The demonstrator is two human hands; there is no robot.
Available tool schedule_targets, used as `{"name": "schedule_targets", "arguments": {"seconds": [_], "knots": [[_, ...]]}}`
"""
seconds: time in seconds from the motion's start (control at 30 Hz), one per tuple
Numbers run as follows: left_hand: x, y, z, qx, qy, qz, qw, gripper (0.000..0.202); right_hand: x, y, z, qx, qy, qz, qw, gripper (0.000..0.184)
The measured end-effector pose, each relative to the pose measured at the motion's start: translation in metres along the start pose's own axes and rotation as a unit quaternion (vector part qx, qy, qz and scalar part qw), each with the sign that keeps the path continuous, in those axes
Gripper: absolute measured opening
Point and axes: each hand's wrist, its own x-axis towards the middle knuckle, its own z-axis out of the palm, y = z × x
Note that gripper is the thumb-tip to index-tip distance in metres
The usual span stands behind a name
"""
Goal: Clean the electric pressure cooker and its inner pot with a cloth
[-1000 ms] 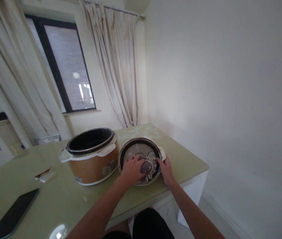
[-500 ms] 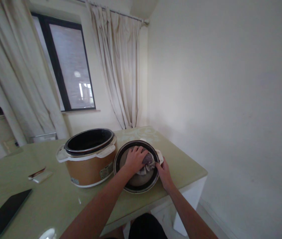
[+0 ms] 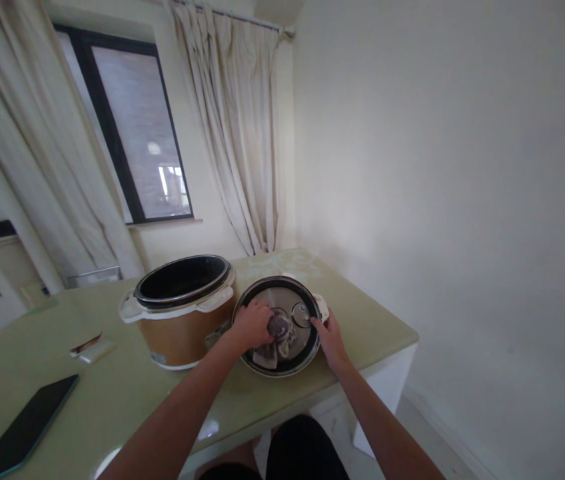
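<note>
A round cooker lid (image 3: 296,300) lies upside down on the pale green table (image 3: 127,393), its metal inner face up. My left hand (image 3: 251,325) presses a crumpled grey cloth (image 3: 276,337) onto the lid's left part, fingers curled over it. My right hand (image 3: 330,339) grips the lid's right rim beside its white handle. Left of the lid stands the brown cooker body (image 3: 182,310), uncovered, with a dark inner pot.
A dark phone (image 3: 25,427) lies near the table's front left edge. A small flat object (image 3: 91,348) rests left of the cooker. The table's right end meets a white wall; curtains and a window are behind.
My left hand has slid the cloth from the lid's far right part back toward its near left, uncovering the metal centre. My right hand has stayed on the rim.
</note>
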Motion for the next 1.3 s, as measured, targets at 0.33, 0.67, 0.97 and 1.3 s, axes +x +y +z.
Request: {"name": "schedule_targets", "arguments": {"seconds": [0.33, 0.67, 0.97, 1.3], "knots": [[0.006, 0.042, 0.025, -0.047, 0.074, 0.064, 0.994, 0.043, -0.001, -0.008, -0.002, -0.017, -0.010, -0.032, 0.999, 0.048], [0.040, 0.028, 0.003, 0.001, 0.121, 0.065, 0.990, 0.047, 0.004, -0.009, 0.000, 0.003, -0.028, -0.026, 0.999, 0.049], [0.055, 0.036, 0.004, -0.148, 0.119, -0.016, 0.982, 0.047, 0.004, -0.005, -0.001, 0.005, -0.031, -0.047, 0.998, 0.051], [0.027, 0.006, 0.005, -0.078, -0.046, 0.134, 0.987, 0.037, 0.001, -0.001, -0.002, -0.001, -0.013, -0.024, 1.000, 0.049]]}}
